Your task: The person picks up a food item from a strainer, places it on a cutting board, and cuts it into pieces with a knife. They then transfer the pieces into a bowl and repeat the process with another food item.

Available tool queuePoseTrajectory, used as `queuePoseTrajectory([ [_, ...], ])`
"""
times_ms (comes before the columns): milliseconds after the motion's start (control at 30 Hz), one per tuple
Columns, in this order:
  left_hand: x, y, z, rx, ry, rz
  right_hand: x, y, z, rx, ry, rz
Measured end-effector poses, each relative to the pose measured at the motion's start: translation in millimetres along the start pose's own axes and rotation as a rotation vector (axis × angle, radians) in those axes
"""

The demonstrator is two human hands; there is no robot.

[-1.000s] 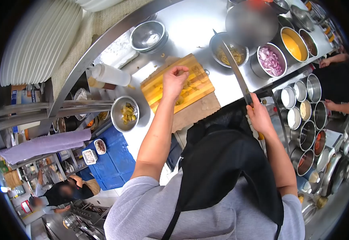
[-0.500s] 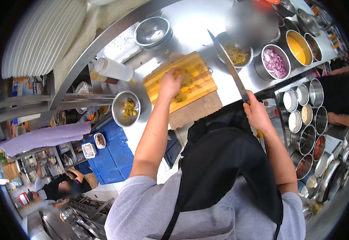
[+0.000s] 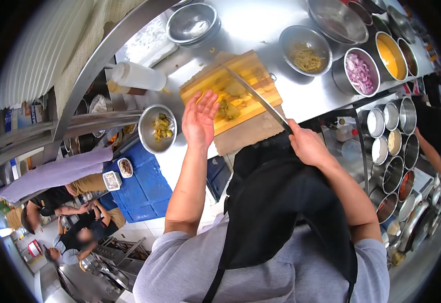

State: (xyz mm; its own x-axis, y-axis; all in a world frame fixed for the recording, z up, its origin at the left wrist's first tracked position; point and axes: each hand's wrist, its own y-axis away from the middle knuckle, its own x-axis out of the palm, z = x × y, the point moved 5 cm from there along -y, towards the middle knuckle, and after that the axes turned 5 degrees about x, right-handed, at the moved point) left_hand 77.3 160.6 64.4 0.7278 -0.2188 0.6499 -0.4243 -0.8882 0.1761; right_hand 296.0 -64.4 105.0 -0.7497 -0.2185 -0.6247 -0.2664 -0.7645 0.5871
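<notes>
My left hand (image 3: 199,120) is raised palm up at the left part of the wooden cutting board (image 3: 261,76), fingers spread and nothing in it. My right hand (image 3: 306,144) grips the handle of a long knife (image 3: 261,98), whose blade reaches diagonally over the board. Greenish-yellow pieces (image 3: 228,110) lie on the board, partly behind the blade. Left of my left hand stands a metal bowl (image 3: 143,137) with similar chopped pieces (image 3: 163,129) in it. Brown paper (image 3: 230,144) lies under the board.
Behind the board are stacked metal bowls (image 3: 192,22) and a squeeze bottle (image 3: 138,77). To the right stand a bowl of thin strips (image 3: 306,55), a pot of sliced onion (image 3: 359,73) and a pot of orange liquid (image 3: 391,55). Co-workers (image 3: 81,232) stand at lower left.
My left hand has come off the pieces on the board and turned palm up. The knife has swung left from beside the board to over it. Another person has appeared at lower left.
</notes>
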Motion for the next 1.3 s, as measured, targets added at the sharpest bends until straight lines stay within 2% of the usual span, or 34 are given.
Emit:
queuePoseTrajectory([
  [33,-3,-1,1,-0.002,0.000,-0.006,1,-1,0,-0.023,0.012,-0.026],
  [100,-10,-2,0,0.112,-0.407,-0.037,7,-4,0,-0.031,0.034,-0.032],
  [133,-13,-1,4,0.112,-0.405,-0.039,8,-5,1,-0.041,0.057,-0.044],
  [200,11,10,4,0.643,-1.383,0.315,12,-6,7,-0.051,0.054,-0.045],
  [233,15,13,14,0.702,-1.432,0.344,15,-6,11,-0.062,0.047,-0.044],
  [433,-2,14,45,0.780,-1.451,0.331,30,-4,21,-0.129,0.070,-0.096],
  [567,-5,13,46,0.848,-1.435,0.316,40,0,25,-0.079,0.086,-0.054],
  [667,-16,13,51,0.816,-1.403,0.257,45,3,29,-0.075,0.119,-0.034],
  [1300,-17,10,52,0.787,-1.446,0.283,50,-3,30,-0.088,0.082,0.009],
])
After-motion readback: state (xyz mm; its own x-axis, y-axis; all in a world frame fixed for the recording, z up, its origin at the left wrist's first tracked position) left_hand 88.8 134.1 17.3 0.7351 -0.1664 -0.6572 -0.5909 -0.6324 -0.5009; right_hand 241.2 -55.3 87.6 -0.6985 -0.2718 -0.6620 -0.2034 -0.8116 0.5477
